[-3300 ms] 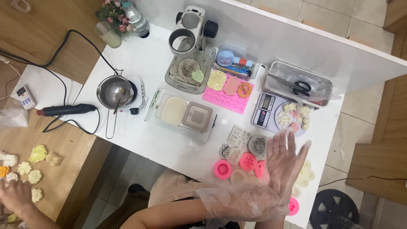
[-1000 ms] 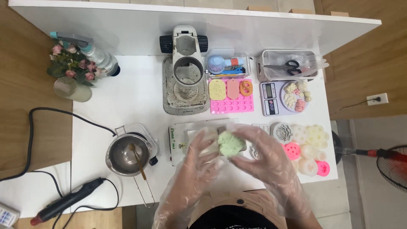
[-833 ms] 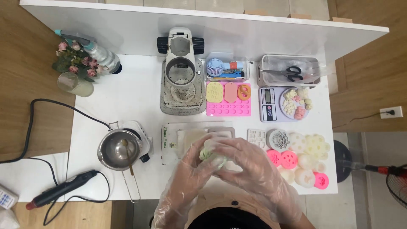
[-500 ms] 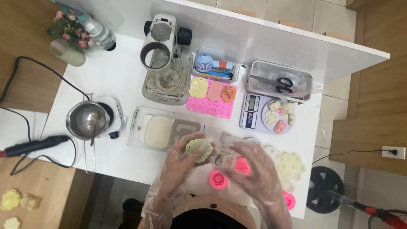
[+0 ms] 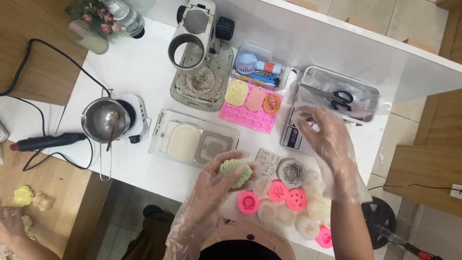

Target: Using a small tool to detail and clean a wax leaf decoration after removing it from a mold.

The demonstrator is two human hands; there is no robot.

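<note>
Near the bottom centre of the frame the left hand (image 5: 211,185), covered with a thin transparent glove, is closed around a pale green flower-shaped piece (image 5: 236,172); the fingers wrap it from below and from the side, and it is raised a little above the table edge. The right hand (image 5: 329,144), also in a clear glove, is open at the right of centre with the fingers spread and holds nothing. It hovers above a small digital scale (image 5: 291,136), and I cannot tell if it touches it, because the glove blurs the view there.

Just to the right of the green piece lie round pink silicone moulds (image 5: 278,191), a grey flower mould (image 5: 291,172) and several pale round moulds (image 5: 308,208), all close together on the white table (image 5: 139,72). Above the left hand, in the middle of the frame, a clear tray (image 5: 159,144) holds a cream oval piece and a grey square mould. A pink mould sheet (image 5: 245,115) with yellow and orange pieces on it lies higher, and above it stands a small box with a little blue fan (image 5: 247,61). At the upper right a clear container holds black scissors (image 5: 342,98). At the left a metal pot (image 5: 103,120) sits on a small white hot plate. In the lower left corner another person's hand (image 5: 12,226) is near yellow flower pieces (image 5: 23,195)
</note>
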